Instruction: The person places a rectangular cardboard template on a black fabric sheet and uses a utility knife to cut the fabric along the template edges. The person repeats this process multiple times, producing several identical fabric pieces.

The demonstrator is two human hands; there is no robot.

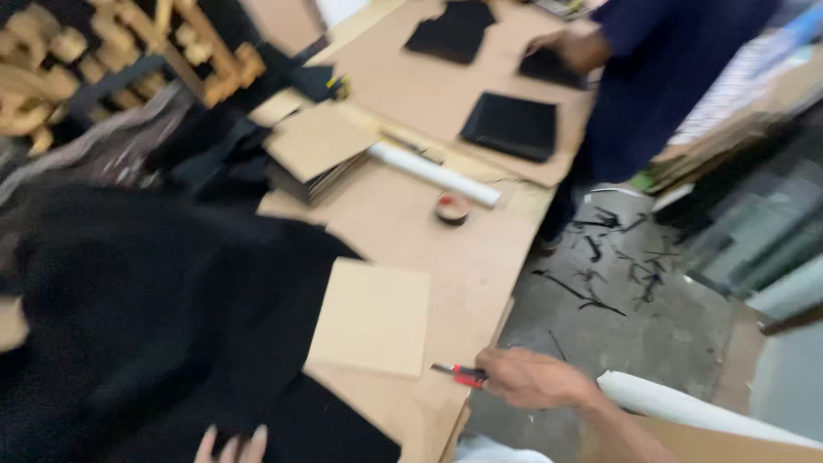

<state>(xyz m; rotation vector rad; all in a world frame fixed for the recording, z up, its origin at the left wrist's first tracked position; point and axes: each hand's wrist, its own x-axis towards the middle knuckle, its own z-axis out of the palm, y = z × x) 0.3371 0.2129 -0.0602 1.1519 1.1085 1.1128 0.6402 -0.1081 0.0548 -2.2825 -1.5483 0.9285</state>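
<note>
Everything here looks pretty matt tbh. The big black cloth sheet (163, 326) is soft and fuzzy-looking, zero shine. The square tan cardboard panel (370, 317) on it is flat, smooth, dull paperboard, same as the stack of tan cardboard squares (315, 150). The long brown counter (463, 266) reads as smooth board, slightly scuffed. The red-handled cutter (461, 373) looks like plastic with a bit of metal. The white rolled tube (433, 173) seems like smooth paper. The grey floor (617, 317) is rough concrete.
</note>
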